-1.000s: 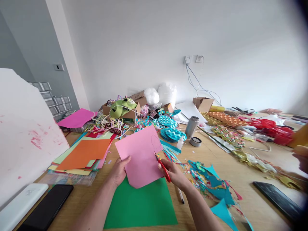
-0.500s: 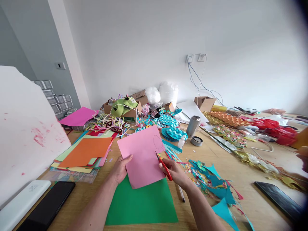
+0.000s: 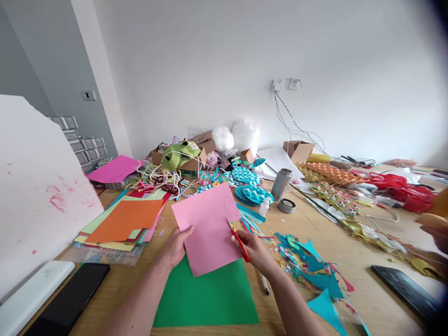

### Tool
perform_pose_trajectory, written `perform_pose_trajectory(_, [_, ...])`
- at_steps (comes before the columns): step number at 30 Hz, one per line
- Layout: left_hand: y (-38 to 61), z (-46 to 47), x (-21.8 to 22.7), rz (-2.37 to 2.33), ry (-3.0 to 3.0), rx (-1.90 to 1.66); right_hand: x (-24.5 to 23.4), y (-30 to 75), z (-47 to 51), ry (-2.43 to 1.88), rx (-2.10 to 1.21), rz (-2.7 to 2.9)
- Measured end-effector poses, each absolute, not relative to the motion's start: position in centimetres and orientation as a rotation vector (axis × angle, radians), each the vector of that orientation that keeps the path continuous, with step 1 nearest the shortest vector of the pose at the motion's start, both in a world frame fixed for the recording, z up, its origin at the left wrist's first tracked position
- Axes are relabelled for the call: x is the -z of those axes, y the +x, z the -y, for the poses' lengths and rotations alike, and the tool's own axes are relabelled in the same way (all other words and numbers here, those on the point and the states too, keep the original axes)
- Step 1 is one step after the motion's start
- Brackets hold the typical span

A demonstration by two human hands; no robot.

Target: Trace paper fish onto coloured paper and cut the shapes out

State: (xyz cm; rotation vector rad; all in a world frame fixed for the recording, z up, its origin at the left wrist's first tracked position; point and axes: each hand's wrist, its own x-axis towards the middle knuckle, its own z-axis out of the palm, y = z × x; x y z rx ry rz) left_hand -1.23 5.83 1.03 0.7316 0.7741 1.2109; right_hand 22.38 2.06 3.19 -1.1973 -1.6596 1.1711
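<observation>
A pink sheet of paper [image 3: 206,233] is held up at a tilt, its left edge pinched by my left hand [image 3: 178,245], thumb on top. Near its upper right corner is a drawn outline [image 3: 230,207]. My right hand [image 3: 252,249] grips red-handled scissors [image 3: 241,245], with the blades at the right part of the pink sheet, just below the outline. Whether the blades have paper between them I cannot tell. Under the pink sheet a green sheet [image 3: 206,303] lies flat on the table. A pen [image 3: 265,283] lies beside the green sheet, partly behind my right wrist.
Stacked coloured paper [image 3: 128,219] lies left, near a black phone [image 3: 68,298] and a white power bank [image 3: 38,289]. Blue paper scraps [image 3: 315,266] spread at right. A steel flask [image 3: 281,184] and a glue bottle [image 3: 264,206] stand behind. Another person's hand [image 3: 434,231] shows at far right.
Both hands, the pink sheet and the scissors stay almost in place. At the far right, the other person's hand and the orange-yellow item have shifted slightly into view.
</observation>
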Motion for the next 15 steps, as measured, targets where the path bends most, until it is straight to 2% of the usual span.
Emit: perform_pose_trajectory(15, [-1.21,-5.77,-0.95,-0.789,0.787,-1.232,-2.42,22.31,-2.37,-1.241,-1.099,1.681])
